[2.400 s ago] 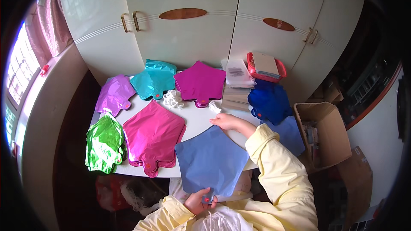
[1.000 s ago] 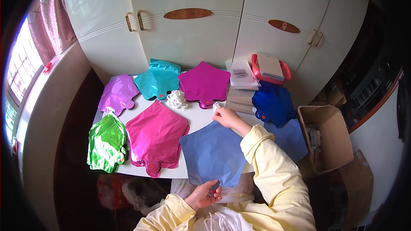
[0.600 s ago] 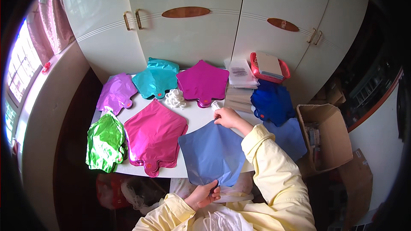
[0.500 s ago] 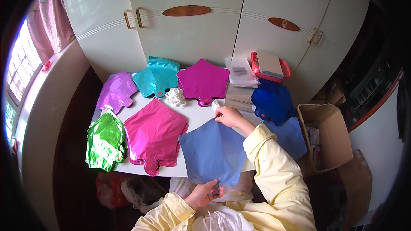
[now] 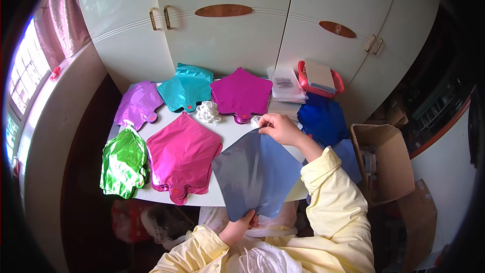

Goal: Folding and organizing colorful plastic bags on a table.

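A flat blue-grey star-shaped foil balloon is stretched between my two hands over the table's front edge. My right hand pinches its far tip. Below, my left hand grips the near end, its fingers partly hidden behind the foil. The left half of the foil bends and catches the light. To its left lies a stack of pink star-shaped foil balloons. Just beyond my right hand sits a small white bundle, partly covered; a larger heap of white cord lies farther left.
Purple, teal, magenta, green and dark blue foil balloons ring the white table. At the back right are clear plastic sleeves and a red basket. A cardboard box stands at right.
My right hand has shifted slightly right and raised the balloon's far tip. The foil has tilted and creased, and its red-marked near tab is now hidden at my left hand.
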`<act>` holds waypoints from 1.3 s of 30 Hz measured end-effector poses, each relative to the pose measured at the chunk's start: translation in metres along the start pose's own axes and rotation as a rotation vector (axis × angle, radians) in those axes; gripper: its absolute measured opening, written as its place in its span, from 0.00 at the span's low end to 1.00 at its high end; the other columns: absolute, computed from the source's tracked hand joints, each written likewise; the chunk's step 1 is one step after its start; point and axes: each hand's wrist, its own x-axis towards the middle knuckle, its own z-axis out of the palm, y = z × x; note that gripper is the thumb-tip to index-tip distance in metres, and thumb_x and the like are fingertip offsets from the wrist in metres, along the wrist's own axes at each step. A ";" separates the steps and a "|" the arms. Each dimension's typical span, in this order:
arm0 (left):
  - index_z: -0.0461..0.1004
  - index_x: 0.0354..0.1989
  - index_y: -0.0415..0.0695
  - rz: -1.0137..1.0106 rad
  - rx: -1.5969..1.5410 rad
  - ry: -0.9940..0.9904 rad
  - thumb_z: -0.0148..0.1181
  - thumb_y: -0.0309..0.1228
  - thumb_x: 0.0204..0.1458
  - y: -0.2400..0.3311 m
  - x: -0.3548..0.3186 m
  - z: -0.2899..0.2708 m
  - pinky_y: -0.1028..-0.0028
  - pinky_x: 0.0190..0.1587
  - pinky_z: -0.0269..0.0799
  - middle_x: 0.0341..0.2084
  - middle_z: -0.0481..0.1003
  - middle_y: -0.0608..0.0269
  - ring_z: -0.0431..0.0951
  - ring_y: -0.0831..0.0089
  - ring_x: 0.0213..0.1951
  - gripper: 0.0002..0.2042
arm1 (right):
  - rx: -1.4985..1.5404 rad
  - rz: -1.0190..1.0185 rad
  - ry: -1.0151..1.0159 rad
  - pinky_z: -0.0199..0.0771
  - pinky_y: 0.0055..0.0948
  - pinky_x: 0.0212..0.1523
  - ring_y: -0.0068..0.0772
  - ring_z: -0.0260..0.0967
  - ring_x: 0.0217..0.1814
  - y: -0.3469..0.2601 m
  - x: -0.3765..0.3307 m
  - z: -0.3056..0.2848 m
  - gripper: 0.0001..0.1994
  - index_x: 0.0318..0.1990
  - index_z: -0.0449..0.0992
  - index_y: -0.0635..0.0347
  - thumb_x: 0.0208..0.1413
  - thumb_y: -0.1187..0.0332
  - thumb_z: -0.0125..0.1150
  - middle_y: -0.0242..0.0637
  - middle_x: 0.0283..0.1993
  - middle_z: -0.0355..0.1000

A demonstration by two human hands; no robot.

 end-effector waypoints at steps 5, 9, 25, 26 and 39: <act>0.70 0.31 0.35 0.249 0.333 -0.007 0.46 0.30 0.58 -0.013 0.004 -0.010 0.70 0.35 0.73 0.28 0.73 0.56 0.74 0.72 0.32 0.11 | 0.137 -0.045 0.045 0.66 0.23 0.32 0.20 0.66 0.28 -0.002 -0.006 -0.003 0.04 0.31 0.71 0.65 0.48 0.75 0.59 0.33 0.25 0.71; 0.69 0.34 0.33 -0.025 -0.091 -0.077 0.47 0.29 0.57 0.012 -0.010 0.008 0.68 0.44 0.73 0.31 0.72 0.54 0.74 0.66 0.37 0.09 | 0.091 0.053 -0.004 0.67 0.24 0.33 0.21 0.67 0.29 0.011 -0.009 -0.001 0.05 0.32 0.71 0.64 0.48 0.74 0.60 0.34 0.26 0.71; 0.62 0.28 0.39 -0.346 -0.579 -0.254 0.44 0.32 0.60 0.000 0.000 0.006 0.74 0.30 0.64 0.23 0.65 0.63 0.63 0.72 0.26 0.11 | -0.244 0.403 -0.118 0.69 0.34 0.36 0.38 0.72 0.34 0.072 0.019 0.039 0.14 0.31 0.73 0.62 0.46 0.59 0.60 0.42 0.30 0.73; 0.62 0.28 0.39 -0.352 -0.556 -0.224 0.44 0.33 0.60 0.002 -0.001 0.006 0.74 0.31 0.64 0.24 0.65 0.62 0.64 0.72 0.26 0.11 | -0.297 0.416 -0.103 0.69 0.35 0.37 0.41 0.72 0.35 0.068 0.021 0.041 0.14 0.31 0.73 0.62 0.46 0.58 0.59 0.43 0.30 0.74; 0.61 0.30 0.40 -0.345 -0.536 -0.188 0.42 0.38 0.60 0.023 0.003 0.014 0.75 0.30 0.63 0.23 0.66 0.62 0.62 0.73 0.24 0.13 | -0.415 0.083 0.141 0.68 0.43 0.43 0.51 0.66 0.44 0.010 -0.038 0.065 0.14 0.41 0.67 0.60 0.51 0.62 0.57 0.46 0.43 0.64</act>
